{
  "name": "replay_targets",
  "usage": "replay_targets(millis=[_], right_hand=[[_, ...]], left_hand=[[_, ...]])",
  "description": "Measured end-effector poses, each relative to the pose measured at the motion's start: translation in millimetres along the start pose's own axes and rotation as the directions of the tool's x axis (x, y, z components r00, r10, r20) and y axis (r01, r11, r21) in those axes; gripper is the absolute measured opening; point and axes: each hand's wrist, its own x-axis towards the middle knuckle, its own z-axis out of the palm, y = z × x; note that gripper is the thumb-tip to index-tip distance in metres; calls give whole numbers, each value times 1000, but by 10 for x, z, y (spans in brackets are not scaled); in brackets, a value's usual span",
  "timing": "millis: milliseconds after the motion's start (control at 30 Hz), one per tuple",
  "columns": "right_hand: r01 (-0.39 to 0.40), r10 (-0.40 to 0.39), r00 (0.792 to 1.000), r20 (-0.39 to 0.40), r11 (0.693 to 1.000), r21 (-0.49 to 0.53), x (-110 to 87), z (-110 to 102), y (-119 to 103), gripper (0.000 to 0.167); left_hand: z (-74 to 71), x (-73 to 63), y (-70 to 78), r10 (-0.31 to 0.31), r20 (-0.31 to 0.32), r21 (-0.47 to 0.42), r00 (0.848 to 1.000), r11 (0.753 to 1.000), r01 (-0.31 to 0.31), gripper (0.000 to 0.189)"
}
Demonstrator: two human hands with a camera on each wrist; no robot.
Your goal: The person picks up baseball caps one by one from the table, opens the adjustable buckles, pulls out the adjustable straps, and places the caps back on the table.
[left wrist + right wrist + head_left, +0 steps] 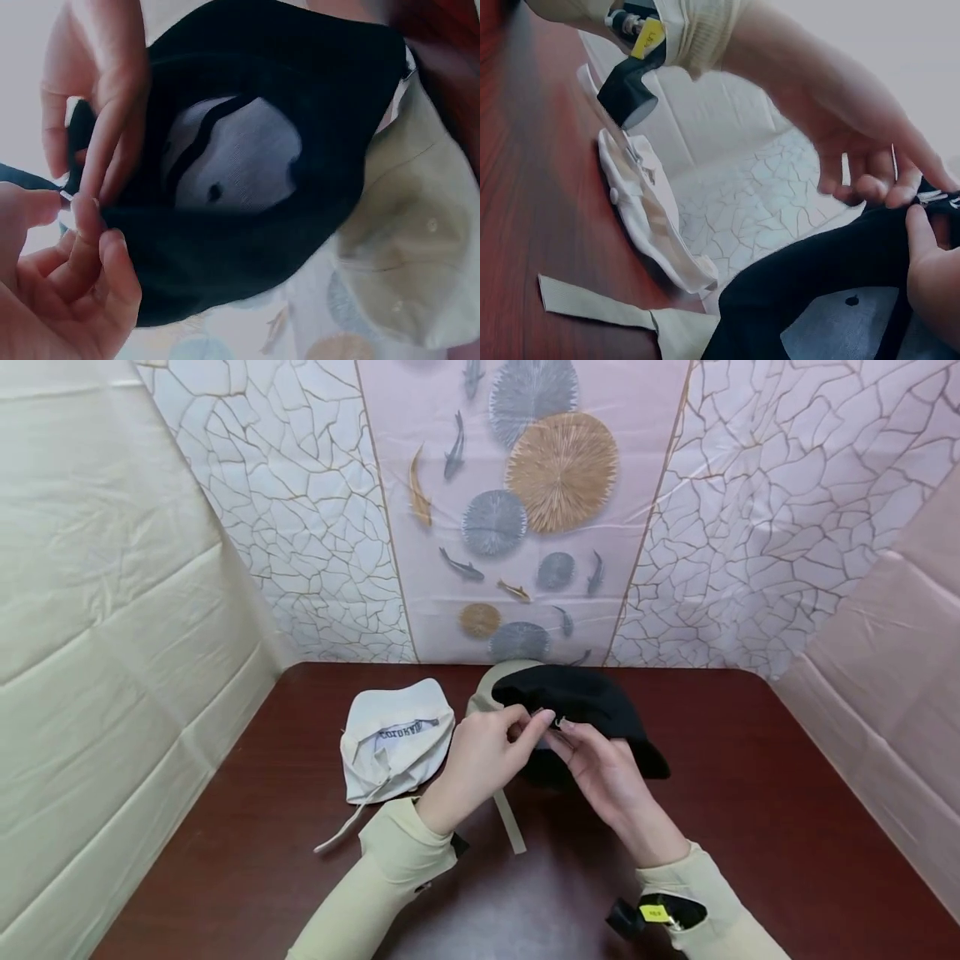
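A black cap (592,697) is turned with its inside towards me, its grey lining (240,161) and dark seam tape showing in the left wrist view. Both hands meet at the strap on its back edge. Thumb and forefinger of my left hand (480,752) pinch the black strap (30,178). Opposite it, my right hand (607,768) pinches the strap by a small metal buckle (931,197). Fingers partly hide the buckle, so I cannot tell how far the strap runs through it.
Behind the black cap lies a beige cap (483,689), its loose strap (510,822) trailing towards me. A white cap (375,714) with dark lettering and a dangling strap sits at the left on the dark red table (750,827). Patterned cloth (300,485) hangs at the back.
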Motion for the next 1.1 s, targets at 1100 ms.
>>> replay_targets(millis=[1100], right_hand=[[-17, 23, 999, -41, 992, 123, 36, -48, 21, 30]], left_hand=[[-45, 15, -20, 90, 226, 70, 970, 992, -109, 15]])
